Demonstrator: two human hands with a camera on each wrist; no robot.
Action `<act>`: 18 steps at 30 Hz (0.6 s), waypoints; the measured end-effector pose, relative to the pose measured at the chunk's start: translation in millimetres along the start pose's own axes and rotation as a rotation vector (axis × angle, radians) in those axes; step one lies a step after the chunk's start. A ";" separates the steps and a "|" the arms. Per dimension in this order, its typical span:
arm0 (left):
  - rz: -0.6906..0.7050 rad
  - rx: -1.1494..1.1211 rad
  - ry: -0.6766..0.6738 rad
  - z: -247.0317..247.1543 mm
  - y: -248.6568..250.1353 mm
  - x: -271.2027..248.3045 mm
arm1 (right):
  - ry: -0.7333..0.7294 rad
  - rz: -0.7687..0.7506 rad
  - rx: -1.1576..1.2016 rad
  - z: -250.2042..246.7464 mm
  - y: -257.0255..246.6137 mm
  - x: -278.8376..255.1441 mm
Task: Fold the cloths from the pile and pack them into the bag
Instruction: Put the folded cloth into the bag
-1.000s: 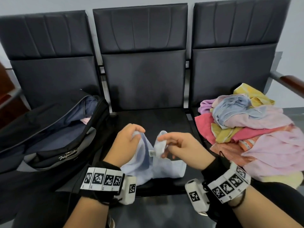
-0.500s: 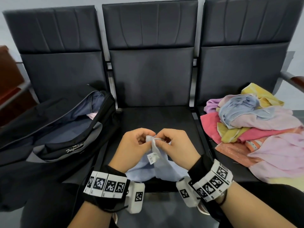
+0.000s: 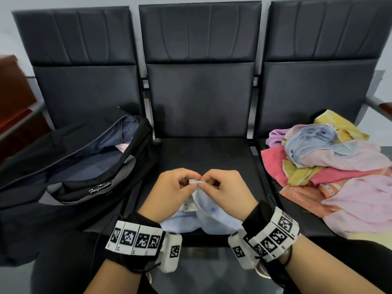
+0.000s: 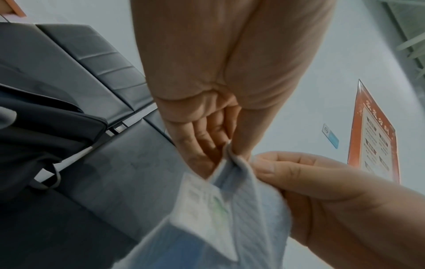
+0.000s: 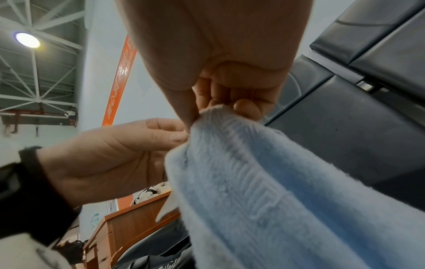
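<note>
A light blue cloth [image 3: 212, 217] with a white label [image 3: 187, 203] hangs over the front of the middle seat. My left hand [image 3: 174, 187] and my right hand [image 3: 224, 187] meet above it, each pinching a corner of its top edge. In the left wrist view the left thumb and fingers [image 4: 202, 145] pinch the cloth [image 4: 248, 209], the label [image 4: 200, 200] beside them. In the right wrist view the right fingers [image 5: 230, 102] pinch the fluffy cloth [image 5: 264, 182]. The black bag [image 3: 84, 166] lies unzipped on the left seat. The pile of cloths [image 3: 331, 166] sits on the right seat.
Three black padded seats stand in a row; the middle seat [image 3: 203, 153] lies bare behind my hands. A pink cloth [image 3: 123, 147] shows inside the bag. A wooden armrest [image 3: 385, 108] juts out at far right, and brown furniture [image 3: 14, 98] stands at far left.
A second ago my hands held two corners of the blue cloth apart. They have come together, and both now pinch the corners side by side.
</note>
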State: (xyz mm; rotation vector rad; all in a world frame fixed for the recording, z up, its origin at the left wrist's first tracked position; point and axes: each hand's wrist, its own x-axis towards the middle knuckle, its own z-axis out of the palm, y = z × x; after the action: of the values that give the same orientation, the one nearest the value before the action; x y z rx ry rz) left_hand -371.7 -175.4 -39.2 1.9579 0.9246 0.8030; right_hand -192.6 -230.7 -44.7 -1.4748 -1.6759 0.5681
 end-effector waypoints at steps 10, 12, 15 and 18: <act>0.176 0.066 0.403 -25.1 9.9 -1.6 | -0.276 0.137 -0.282 -11.4 61.2 -10.9; 0.195 0.037 0.478 -36.8 13.2 -0.2 | -0.354 0.181 -0.374 -12.8 76.4 -15.7; 0.216 0.045 0.547 -51.4 16.6 -0.2 | -0.405 0.180 -0.428 -13.6 90.6 -21.2; 0.194 0.054 0.625 -62.8 16.1 -0.6 | -0.424 0.111 -0.518 -14.8 95.2 -23.2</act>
State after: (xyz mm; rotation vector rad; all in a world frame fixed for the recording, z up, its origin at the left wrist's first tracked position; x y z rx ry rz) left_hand -416.6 -157.6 4.1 1.8873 1.1212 1.5715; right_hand -124.5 -235.2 -116.6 -1.9211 -2.1979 0.5587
